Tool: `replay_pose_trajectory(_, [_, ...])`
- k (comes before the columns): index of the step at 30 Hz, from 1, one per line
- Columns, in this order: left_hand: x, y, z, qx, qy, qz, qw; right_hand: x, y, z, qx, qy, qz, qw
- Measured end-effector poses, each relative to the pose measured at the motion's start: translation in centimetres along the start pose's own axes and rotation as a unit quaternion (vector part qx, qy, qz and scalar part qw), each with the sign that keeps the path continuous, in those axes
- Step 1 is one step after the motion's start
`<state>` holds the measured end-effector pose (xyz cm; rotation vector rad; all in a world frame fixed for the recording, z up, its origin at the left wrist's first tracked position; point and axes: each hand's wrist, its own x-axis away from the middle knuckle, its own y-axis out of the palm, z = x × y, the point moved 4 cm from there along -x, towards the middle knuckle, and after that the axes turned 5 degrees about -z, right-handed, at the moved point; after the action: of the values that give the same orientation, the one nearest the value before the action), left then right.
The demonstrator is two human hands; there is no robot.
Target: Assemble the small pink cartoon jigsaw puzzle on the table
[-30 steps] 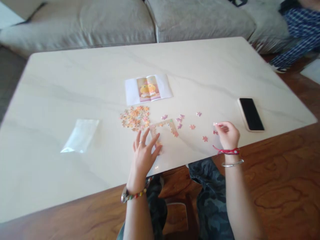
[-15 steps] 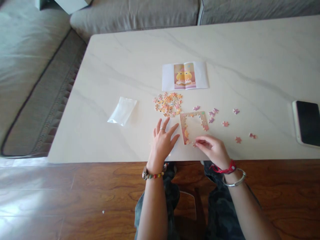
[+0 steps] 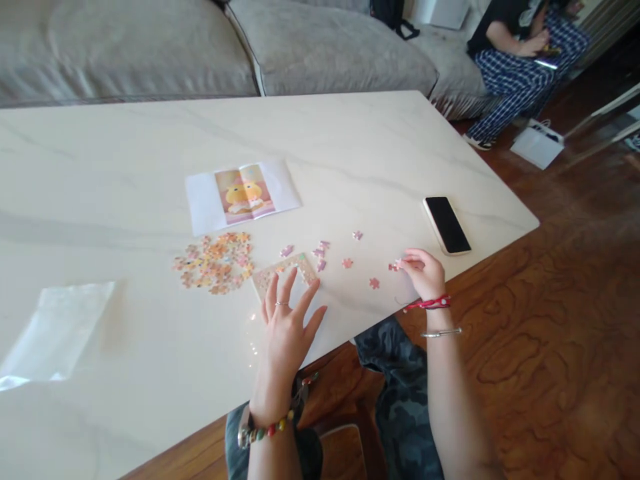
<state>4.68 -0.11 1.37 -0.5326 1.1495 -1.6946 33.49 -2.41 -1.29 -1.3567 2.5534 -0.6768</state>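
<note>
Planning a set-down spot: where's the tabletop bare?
Bare: far side, between printed sheet and sofa; left of sheet, beyond plastic bag; between sheet and phone, beyond loose pieces. Crowded: near edge, with left hand at partial puzzle, piece pile alongside, right hand by phone.

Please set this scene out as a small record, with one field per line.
Left hand: open, fingers spread over the partly joined puzzle
Right hand: fingertips at a pink piece; grip unclear
Heap of pieces: left of the puzzle
Printed sheet: creased, beyond the heap
Phone: dark screen, beyond the right hand
Plastic bag: left of the heap
</note>
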Motion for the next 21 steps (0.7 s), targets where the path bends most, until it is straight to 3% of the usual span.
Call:
replay_pose_trajectory(5, [-0.1, -0.9, -1.3, -0.013, -0.029, 0.001, 0.999, 0.6, 0.5, -1.2, -0.077, 0.004, -0.049, 0.996])
replay_pose_trajectory(11, [2.4, -4.4, -5.9, -0.051, -0.152, 0.034, 0.987, 3.7, 5.4, -5.1, -0.126, -0.052, -0.258, 0.956])
replay_pose_trajectory(15, [3.2, -3.9, -6.8, -0.051, -0.163, -0.015, 0.985, 4.6, 7.4, -5.7, -0.081, -0.114, -0.264, 0.954])
replay_pose_trajectory(21, [2.7, -3.0, -6.4, -0.043, -0.149, -0.025, 0.988, 5.0, 8.5, -5.5, 0.009, -0.149, -0.286, 0.946])
